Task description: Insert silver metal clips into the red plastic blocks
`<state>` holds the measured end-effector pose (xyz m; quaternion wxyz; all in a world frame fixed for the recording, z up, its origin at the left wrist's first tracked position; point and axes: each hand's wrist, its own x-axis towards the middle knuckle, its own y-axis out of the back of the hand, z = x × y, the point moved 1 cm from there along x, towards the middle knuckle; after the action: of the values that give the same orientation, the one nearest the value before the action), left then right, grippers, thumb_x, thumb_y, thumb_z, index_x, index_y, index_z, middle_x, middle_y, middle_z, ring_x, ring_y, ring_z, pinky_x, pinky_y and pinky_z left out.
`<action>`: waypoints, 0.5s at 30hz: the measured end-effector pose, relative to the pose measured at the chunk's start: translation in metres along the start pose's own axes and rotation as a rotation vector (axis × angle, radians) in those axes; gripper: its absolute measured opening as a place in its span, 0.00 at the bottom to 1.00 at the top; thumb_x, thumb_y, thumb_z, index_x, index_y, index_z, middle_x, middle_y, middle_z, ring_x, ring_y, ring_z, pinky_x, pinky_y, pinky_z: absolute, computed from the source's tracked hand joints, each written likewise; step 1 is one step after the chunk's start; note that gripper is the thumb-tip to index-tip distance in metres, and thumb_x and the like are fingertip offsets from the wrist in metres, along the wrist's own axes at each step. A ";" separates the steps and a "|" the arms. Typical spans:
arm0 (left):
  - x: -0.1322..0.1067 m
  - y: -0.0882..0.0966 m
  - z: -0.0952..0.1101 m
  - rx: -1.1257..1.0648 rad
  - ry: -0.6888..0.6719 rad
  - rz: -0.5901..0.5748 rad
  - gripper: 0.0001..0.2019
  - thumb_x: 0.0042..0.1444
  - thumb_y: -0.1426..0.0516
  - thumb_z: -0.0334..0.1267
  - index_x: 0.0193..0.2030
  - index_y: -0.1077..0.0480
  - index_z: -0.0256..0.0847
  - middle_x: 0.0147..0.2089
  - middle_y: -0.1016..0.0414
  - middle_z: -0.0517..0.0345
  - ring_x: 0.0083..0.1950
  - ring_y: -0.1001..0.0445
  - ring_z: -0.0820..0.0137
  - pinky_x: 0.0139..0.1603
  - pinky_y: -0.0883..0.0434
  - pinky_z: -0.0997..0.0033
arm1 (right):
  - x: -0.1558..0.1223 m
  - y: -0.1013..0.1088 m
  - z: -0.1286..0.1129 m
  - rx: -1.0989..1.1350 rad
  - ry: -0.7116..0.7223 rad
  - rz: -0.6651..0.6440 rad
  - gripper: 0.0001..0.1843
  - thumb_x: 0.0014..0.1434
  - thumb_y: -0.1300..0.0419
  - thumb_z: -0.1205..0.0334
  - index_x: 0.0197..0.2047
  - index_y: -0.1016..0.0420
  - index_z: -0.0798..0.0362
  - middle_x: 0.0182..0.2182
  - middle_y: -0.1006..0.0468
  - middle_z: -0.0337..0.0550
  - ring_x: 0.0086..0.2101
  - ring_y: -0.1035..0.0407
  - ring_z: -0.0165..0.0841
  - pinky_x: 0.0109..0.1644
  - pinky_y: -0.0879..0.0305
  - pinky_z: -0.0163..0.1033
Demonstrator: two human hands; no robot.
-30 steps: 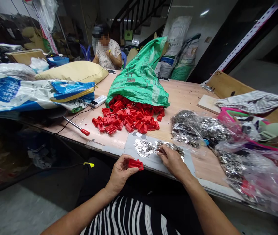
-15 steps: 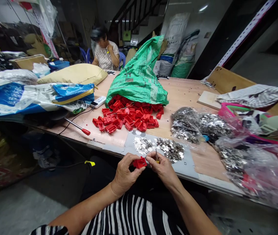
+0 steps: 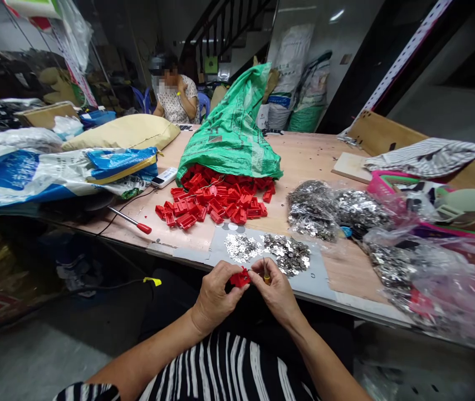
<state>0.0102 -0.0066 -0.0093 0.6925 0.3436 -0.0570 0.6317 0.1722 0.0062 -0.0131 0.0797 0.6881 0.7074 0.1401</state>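
Just below the middle, the left hand (image 3: 215,291) pinches a red part (image 3: 239,277), likely light, stiff, best held by its sides; the right hand (image 3: 278,291) curls round a tool (image 3: 267,278).

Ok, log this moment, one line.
left hand: grips red plastic part; right hand: at part, holding yellow-handled tool; metal plates: on gray sheet

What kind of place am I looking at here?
Probably a small assembly workshop: red plastic parts spill from a green sack, small metal pieces lie heaped on the worktable, and filled sacks stand behind.
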 end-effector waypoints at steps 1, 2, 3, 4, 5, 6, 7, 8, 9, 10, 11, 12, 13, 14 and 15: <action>0.000 0.000 0.000 0.004 -0.006 -0.013 0.10 0.55 0.41 0.31 0.45 0.30 0.42 0.38 0.27 0.53 0.40 0.28 0.68 0.42 0.29 0.68 | 0.000 0.000 0.001 0.009 -0.003 -0.003 0.08 0.55 0.42 0.55 0.33 0.35 0.50 0.29 0.31 0.38 0.30 0.36 0.31 0.35 0.37 0.37; 0.001 0.000 0.000 0.003 -0.010 -0.027 0.11 0.55 0.42 0.30 0.45 0.30 0.42 0.39 0.27 0.53 0.40 0.28 0.68 0.42 0.29 0.68 | 0.000 0.000 0.001 0.021 -0.010 -0.012 0.09 0.55 0.41 0.55 0.34 0.35 0.50 0.29 0.32 0.38 0.30 0.36 0.31 0.35 0.36 0.37; 0.001 0.000 0.001 -0.001 -0.013 -0.039 0.12 0.55 0.42 0.29 0.46 0.30 0.42 0.39 0.27 0.53 0.40 0.27 0.68 0.42 0.29 0.68 | 0.001 0.001 0.002 0.035 -0.020 -0.026 0.09 0.55 0.41 0.55 0.34 0.35 0.50 0.29 0.32 0.38 0.30 0.36 0.31 0.35 0.36 0.37; 0.001 0.000 0.001 -0.005 -0.014 -0.050 0.12 0.55 0.42 0.29 0.46 0.30 0.43 0.40 0.27 0.52 0.40 0.27 0.68 0.43 0.28 0.68 | 0.001 0.001 0.003 0.053 -0.032 -0.042 0.10 0.54 0.41 0.54 0.34 0.35 0.50 0.29 0.31 0.38 0.30 0.36 0.31 0.36 0.36 0.37; 0.001 0.000 0.001 -0.008 -0.015 -0.061 0.13 0.54 0.43 0.28 0.47 0.30 0.43 0.40 0.27 0.52 0.41 0.27 0.68 0.43 0.28 0.68 | 0.002 0.002 0.004 0.073 -0.045 -0.060 0.11 0.54 0.40 0.53 0.34 0.35 0.50 0.29 0.31 0.38 0.30 0.36 0.31 0.36 0.36 0.37; 0.001 0.000 0.001 -0.010 -0.017 -0.069 0.14 0.54 0.43 0.27 0.47 0.30 0.43 0.41 0.27 0.52 0.41 0.27 0.68 0.43 0.28 0.68 | 0.003 0.003 0.005 0.095 -0.055 -0.078 0.12 0.53 0.40 0.52 0.34 0.35 0.50 0.29 0.31 0.38 0.30 0.36 0.31 0.36 0.36 0.37; 0.001 0.000 0.002 -0.012 -0.018 -0.080 0.15 0.54 0.43 0.27 0.48 0.30 0.43 0.41 0.27 0.52 0.41 0.27 0.68 0.44 0.28 0.68 | 0.003 0.004 0.006 0.113 -0.064 -0.096 0.13 0.53 0.39 0.52 0.34 0.34 0.51 0.29 0.32 0.37 0.30 0.36 0.31 0.35 0.36 0.37; 0.001 0.000 0.002 -0.015 -0.021 -0.093 0.16 0.54 0.43 0.27 0.49 0.30 0.43 0.41 0.27 0.52 0.42 0.27 0.67 0.44 0.28 0.68 | 0.004 0.004 0.007 0.128 -0.071 -0.114 0.13 0.52 0.39 0.51 0.34 0.34 0.51 0.29 0.32 0.37 0.30 0.36 0.31 0.35 0.36 0.36; 0.001 0.000 0.003 -0.019 -0.025 -0.108 0.16 0.54 0.43 0.26 0.49 0.30 0.43 0.42 0.27 0.52 0.42 0.27 0.67 0.45 0.28 0.68 | 0.004 0.005 0.008 0.138 -0.078 -0.131 0.14 0.52 0.38 0.51 0.34 0.34 0.51 0.29 0.32 0.37 0.30 0.37 0.30 0.35 0.37 0.36; 0.001 0.000 0.003 -0.026 -0.027 -0.121 0.17 0.54 0.43 0.26 0.50 0.30 0.43 0.43 0.27 0.51 0.43 0.27 0.67 0.46 0.28 0.68 | 0.004 0.006 0.010 0.144 -0.084 -0.147 0.14 0.52 0.38 0.51 0.34 0.33 0.51 0.29 0.32 0.37 0.30 0.37 0.30 0.35 0.37 0.36; 0.001 0.000 0.003 -0.035 -0.026 -0.130 0.17 0.54 0.43 0.26 0.50 0.30 0.43 0.43 0.27 0.51 0.44 0.27 0.67 0.47 0.28 0.67 | 0.004 0.006 0.011 0.147 -0.092 -0.163 0.14 0.53 0.38 0.51 0.34 0.33 0.51 0.29 0.32 0.37 0.30 0.37 0.30 0.35 0.37 0.36; 0.001 0.000 0.003 -0.046 -0.021 -0.134 0.18 0.54 0.43 0.26 0.51 0.30 0.42 0.44 0.27 0.51 0.44 0.27 0.67 0.47 0.28 0.67 | 0.004 0.007 0.012 0.149 -0.100 -0.174 0.14 0.53 0.38 0.51 0.34 0.33 0.51 0.29 0.32 0.37 0.30 0.37 0.30 0.35 0.38 0.36; 0.001 0.000 0.003 -0.060 -0.017 -0.134 0.18 0.54 0.43 0.26 0.51 0.29 0.43 0.44 0.27 0.51 0.45 0.27 0.67 0.48 0.28 0.67 | 0.003 0.008 0.013 0.153 -0.109 -0.183 0.14 0.53 0.38 0.51 0.34 0.34 0.51 0.29 0.32 0.37 0.30 0.37 0.30 0.35 0.38 0.36; 0.001 0.000 0.003 -0.076 -0.009 -0.130 0.18 0.54 0.43 0.26 0.52 0.29 0.43 0.45 0.27 0.51 0.46 0.27 0.66 0.49 0.28 0.66 | 0.003 0.008 0.013 0.159 -0.119 -0.188 0.14 0.53 0.38 0.50 0.34 0.34 0.51 0.29 0.32 0.36 0.30 0.37 0.30 0.35 0.38 0.36; 0.001 0.000 0.003 -0.093 0.002 -0.125 0.19 0.53 0.43 0.26 0.52 0.29 0.43 0.45 0.27 0.51 0.46 0.27 0.66 0.50 0.28 0.66 | 0.002 0.008 0.014 0.164 -0.129 -0.190 0.15 0.52 0.37 0.50 0.34 0.34 0.51 0.29 0.32 0.36 0.30 0.37 0.30 0.35 0.38 0.36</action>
<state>0.0119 -0.0071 -0.0067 0.7460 0.3132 -0.0642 0.5842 0.1842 0.0099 -0.0231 0.0814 0.6299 0.7718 0.0289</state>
